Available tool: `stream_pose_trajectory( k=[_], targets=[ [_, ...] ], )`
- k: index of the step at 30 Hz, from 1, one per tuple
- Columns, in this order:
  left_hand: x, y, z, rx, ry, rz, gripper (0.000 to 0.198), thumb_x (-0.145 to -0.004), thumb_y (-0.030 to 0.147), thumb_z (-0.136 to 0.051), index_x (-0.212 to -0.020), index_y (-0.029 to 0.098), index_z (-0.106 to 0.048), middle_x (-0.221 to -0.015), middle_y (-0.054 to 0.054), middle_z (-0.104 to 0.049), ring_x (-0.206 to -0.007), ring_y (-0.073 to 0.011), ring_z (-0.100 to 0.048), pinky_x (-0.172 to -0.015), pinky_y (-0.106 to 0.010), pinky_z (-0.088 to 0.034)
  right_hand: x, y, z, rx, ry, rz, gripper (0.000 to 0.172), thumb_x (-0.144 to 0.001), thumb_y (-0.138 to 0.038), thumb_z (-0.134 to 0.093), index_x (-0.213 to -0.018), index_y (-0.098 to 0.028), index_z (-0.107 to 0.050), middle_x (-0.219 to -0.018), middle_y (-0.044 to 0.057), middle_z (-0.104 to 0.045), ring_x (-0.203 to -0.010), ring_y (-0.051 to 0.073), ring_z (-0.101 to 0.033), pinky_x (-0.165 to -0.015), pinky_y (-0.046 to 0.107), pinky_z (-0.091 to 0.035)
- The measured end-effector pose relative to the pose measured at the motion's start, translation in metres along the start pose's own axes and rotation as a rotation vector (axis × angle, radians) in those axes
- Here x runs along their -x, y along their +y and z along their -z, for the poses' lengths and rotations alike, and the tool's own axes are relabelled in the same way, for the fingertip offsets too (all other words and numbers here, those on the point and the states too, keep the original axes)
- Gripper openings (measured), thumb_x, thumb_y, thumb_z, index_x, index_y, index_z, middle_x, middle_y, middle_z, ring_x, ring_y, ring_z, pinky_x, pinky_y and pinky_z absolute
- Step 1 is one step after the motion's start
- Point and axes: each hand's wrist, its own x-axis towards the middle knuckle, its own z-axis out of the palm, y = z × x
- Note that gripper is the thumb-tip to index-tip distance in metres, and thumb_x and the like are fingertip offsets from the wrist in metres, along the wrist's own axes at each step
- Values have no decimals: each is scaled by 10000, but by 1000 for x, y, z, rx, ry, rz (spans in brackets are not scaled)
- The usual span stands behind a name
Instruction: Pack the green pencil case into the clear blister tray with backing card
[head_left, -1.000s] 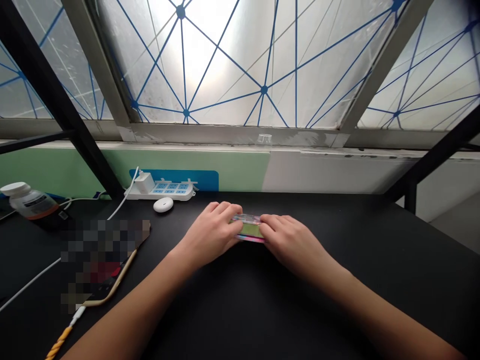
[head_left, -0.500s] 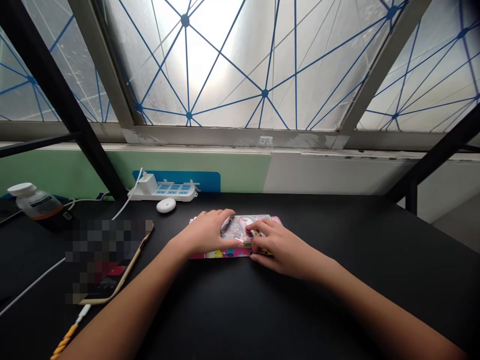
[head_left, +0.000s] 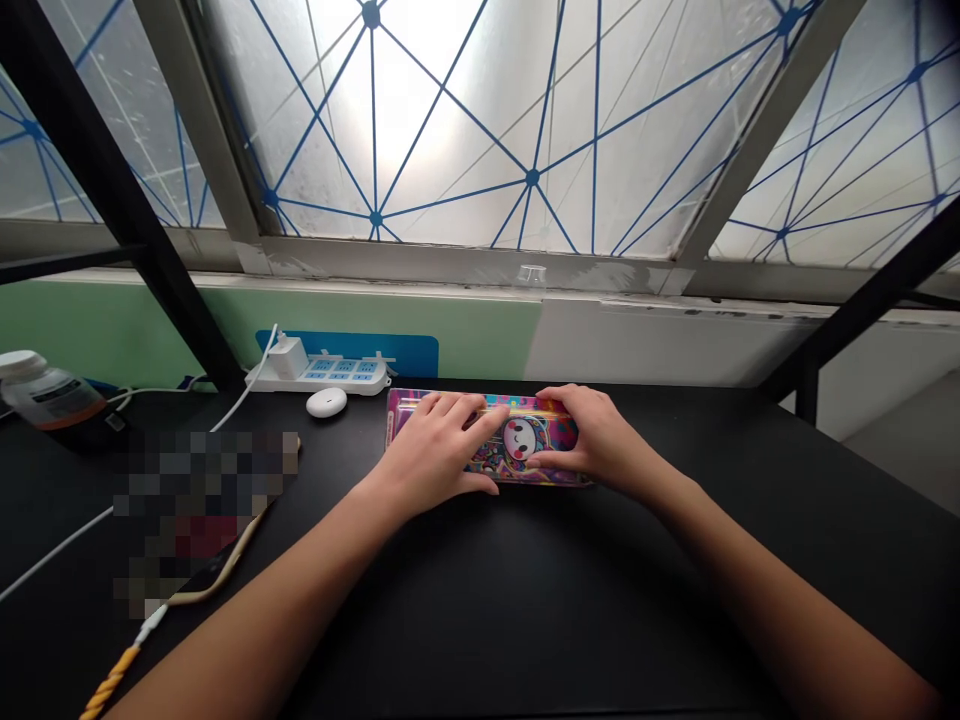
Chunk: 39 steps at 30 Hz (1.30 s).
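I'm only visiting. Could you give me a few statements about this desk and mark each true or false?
1. The left hand and right hand both touch the colourful pencil case. True.
2. The pencil case stands on its edge. False: it lies flat on the black table.
3. A white power strip lies by the wall, left of the case. True.
4. The white-capped bottle stands at the table's right end. False: it is at the far left.
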Motion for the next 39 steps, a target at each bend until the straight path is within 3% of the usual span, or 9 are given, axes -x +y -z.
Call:
stream_pose_trajectory(
  k=[5,8,12,18,22,26,30,34,39],
  targets=[
    [0,-2,12,-128,114,135,659,-879,545,-656,-1386,176,-454,-1328,-168,-574,-1200,-342,-518,-993,-479,-370,3,-18,8,129,115,122,654,-708,-559,-797,-1174,-191,-522,-1035,106,-659,-951,299,-619,-918,465,-440],
    [0,0,16,-161,9,179,487,-870,505,-687,-1207,175,-561,-1152,-128,-658,-1054,-314,-591,-888,-441,-407,6,-29,8,219,107,172,438,-792,-435,-766,-1079,-199,-534,-932,67,-667,-847,258,-637,-943,450,-419],
    [-1,8,15,-182,-160,108,294,-870,427,-708,-994,188,-588,-962,-61,-663,-883,-264,-616,-730,-376,-414,11,-41,2,304,-48,179,226,-849,-256,-697,-1024,-194,-568,-912,58,-693,-811,246,-657,-893,415,-437],
    [-3,17,14,-182,-209,99,350,-853,449,-716,-1036,187,-574,-998,-63,-655,-876,-268,-615,-704,-380,-428,14,-47,-3,272,-104,152,294,-869,-298,-688,-1123,-185,-593,-1057,102,-702,-911,275,-652,-806,400,-477],
    [-2,18,13,-156,-221,106,347,-899,517,-631,-986,183,-595,-954,-77,-661,-876,-277,-624,-710,-385,-440,14,-49,-6,178,-101,174,377,-876,-389,-691,-1185,-197,-596,-1169,121,-694,-1042,301,-641,-858,441,-499],
    [0,18,7,-111,-240,64,299,-888,462,-655,-1015,194,-615,-1025,-90,-665,-953,-287,-616,-778,-390,-455,14,-50,-12,135,-129,202,411,-915,-415,-636,-1256,-191,-589,-1233,138,-678,-1117,317,-621,-913,483,-499],
    [4,8,1,5,-226,80,549,-856,570,-654,-1259,211,-555,-1241,-118,-629,-1135,-311,-566,-942,-448,-435,14,-46,-19,90,-132,199,542,-899,-496,-636,-1350,-206,-559,-1354,154,-619,-1228,336,-572,-1010,541,-452],
    [11,-8,-5,82,-297,198,956,-767,804,-557,-1484,203,-363,-1513,-215,-422,-1399,-397,-367,-1100,-610,-271,12,-42,-26,33,-223,198,741,-906,-573,-587,-1521,-218,-376,-1553,167,-404,-1426,337,-376,-1120,551,-355],
    [14,-18,-7,169,-377,262,1004,-763,853,-479,-1535,241,-287,-1572,-181,-357,-1453,-354,-305,-1143,-623,-198,10,-37,-20,-26,-377,181,772,-910,-642,-527,-1553,-284,-295,-1596,101,-320,-1470,316,-287,-1177,562,-260]
  ],
)
